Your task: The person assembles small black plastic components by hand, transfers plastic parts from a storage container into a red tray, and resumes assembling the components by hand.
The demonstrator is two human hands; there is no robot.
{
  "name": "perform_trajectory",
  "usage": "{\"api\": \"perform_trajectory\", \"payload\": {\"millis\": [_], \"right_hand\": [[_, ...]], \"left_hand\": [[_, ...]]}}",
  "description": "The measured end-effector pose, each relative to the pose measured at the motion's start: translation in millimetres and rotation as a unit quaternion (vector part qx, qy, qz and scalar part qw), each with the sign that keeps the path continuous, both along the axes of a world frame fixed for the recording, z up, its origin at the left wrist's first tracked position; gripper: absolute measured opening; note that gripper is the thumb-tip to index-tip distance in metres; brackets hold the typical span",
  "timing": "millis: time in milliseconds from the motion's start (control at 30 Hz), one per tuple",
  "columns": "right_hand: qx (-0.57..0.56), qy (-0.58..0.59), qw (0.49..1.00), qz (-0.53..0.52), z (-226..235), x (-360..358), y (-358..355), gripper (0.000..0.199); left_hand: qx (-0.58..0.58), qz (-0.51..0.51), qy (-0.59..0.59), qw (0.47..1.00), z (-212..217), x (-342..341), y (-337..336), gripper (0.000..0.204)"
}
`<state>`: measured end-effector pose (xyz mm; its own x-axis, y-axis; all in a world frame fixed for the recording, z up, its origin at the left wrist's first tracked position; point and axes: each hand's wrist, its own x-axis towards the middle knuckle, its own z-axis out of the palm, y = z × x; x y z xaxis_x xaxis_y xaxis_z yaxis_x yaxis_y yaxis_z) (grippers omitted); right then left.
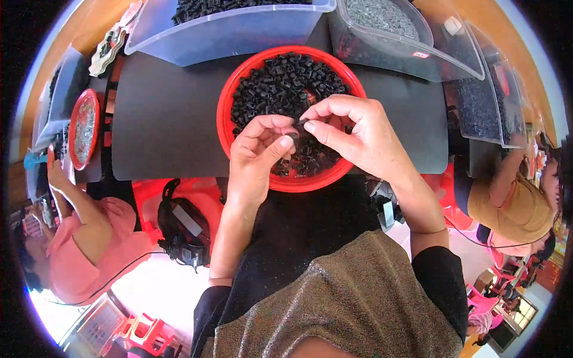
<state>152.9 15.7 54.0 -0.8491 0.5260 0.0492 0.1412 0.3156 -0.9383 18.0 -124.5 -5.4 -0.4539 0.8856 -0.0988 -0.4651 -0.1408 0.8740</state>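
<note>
While both hands meet over the red bowl (225, 113), the work in hand looks like fitting two small black parts together. The left hand (258, 152) has its thumb and forefinger pinched narrow on a small black piece (293, 136), held just above the heap of like black plastic parts (280, 80) that fills the bowl. The right hand (358, 134) comes in from the other side, its forefinger and thumb closed to a fine grip on something dark at the tips (302, 122), touching or almost touching the left hand's piece; whether it is a second part or only the fingertip pressing on the first, I cannot tell at this size. The other right fingers are curled loosely above the bowl.

The bowl sits on a black mat (167, 119) on the counter, close to the person's body. Behind it stand a clear plastic bin (227, 33) with more black parts and a clear tray (412, 42) of small grey pieces. Further left is a smaller red dish (83, 128) of pale bits, near a co-worker in a pink sleeve (89, 238); another person in an ochre top (513, 209) sits to the right.

By my judgement the step is mid-way: the pieces are brought together but not visibly seated. The next move calls for steady alignment and a firm, small press between the fingertips, with the pinch kept over the bowl so that a slip lands in the heap.
</note>
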Motion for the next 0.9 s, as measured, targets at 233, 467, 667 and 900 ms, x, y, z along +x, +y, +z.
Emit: {"api": "perform_trajectory", "payload": {"millis": [233, 467, 667, 900], "right_hand": [[-0.076, -0.053, 0.996, 0.008, -7.4, 1.8, -4.5, 0.016], [-0.185, 0.010, 0.983, 0.014, -8.9, 0.0, -6.8, 0.015], [-0.197, -0.029, 0.980, 0.020, -10.3, 2.0, -6.0, 0.014], [-0.214, -0.028, 0.976, 0.006, -13.1, 1.2, -7.6, 0.014]], "left_hand": [[-0.015, 0.013, 0.076, 0.997, 1.2, 0.7, -1.4, 0.014], [-0.003, -0.017, 0.080, 0.997, 7.0, 5.3, -0.9, 0.010], [-0.019, 0.006, 0.104, 0.994, 5.1, 3.8, -2.8, 0.012], [-0.006, -0.003, 0.075, 0.997, 3.3, 5.9, -2.6, 0.010]]}}
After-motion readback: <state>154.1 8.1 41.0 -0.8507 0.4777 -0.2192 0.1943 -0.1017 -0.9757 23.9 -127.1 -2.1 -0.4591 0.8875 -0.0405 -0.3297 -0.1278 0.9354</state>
